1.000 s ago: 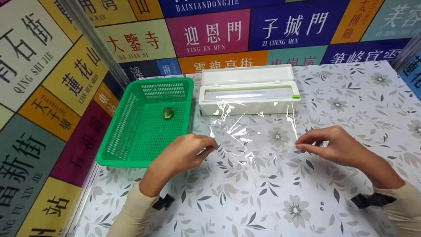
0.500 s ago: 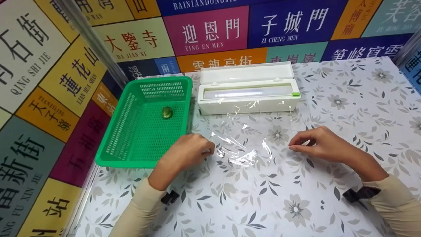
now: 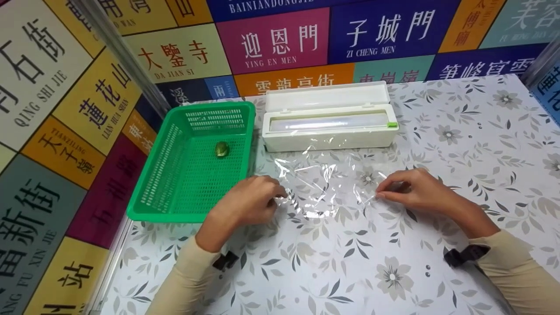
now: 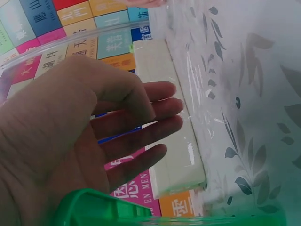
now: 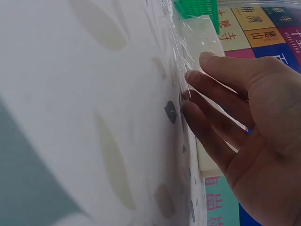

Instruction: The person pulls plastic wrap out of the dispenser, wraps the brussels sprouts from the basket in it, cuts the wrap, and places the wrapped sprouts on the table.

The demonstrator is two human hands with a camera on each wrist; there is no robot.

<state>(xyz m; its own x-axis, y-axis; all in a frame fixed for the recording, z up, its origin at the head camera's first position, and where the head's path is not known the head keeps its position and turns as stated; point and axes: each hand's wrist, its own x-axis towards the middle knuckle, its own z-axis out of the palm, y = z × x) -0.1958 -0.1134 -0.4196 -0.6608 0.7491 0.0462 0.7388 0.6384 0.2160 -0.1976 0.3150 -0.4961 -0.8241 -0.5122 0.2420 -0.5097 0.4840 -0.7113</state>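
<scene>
A sheet of clear cling film stretches over the patterned table from a white dispenser box, whose lid stands up at the back. At the film's near left corner my left hand pinches its edge between thumb and fingers. In the left wrist view the left hand has its thumb bent against longer, fairly straight fingers. My right hand holds the near right corner with thumb and index finger. Glinting film reaches these fingertips in the right wrist view, beside the right hand. Between the hands the film is creased and slack.
A green plastic basket stands left of the dispenser, close beside my left hand. One small green vegetable lies inside it. A green slider sits at the dispenser's right end. Coloured panels with writing border the table.
My right hand has moved left, closer to my left hand. My left hand has shifted only slightly. The film between them has gone slacker, with its creases changed.
</scene>
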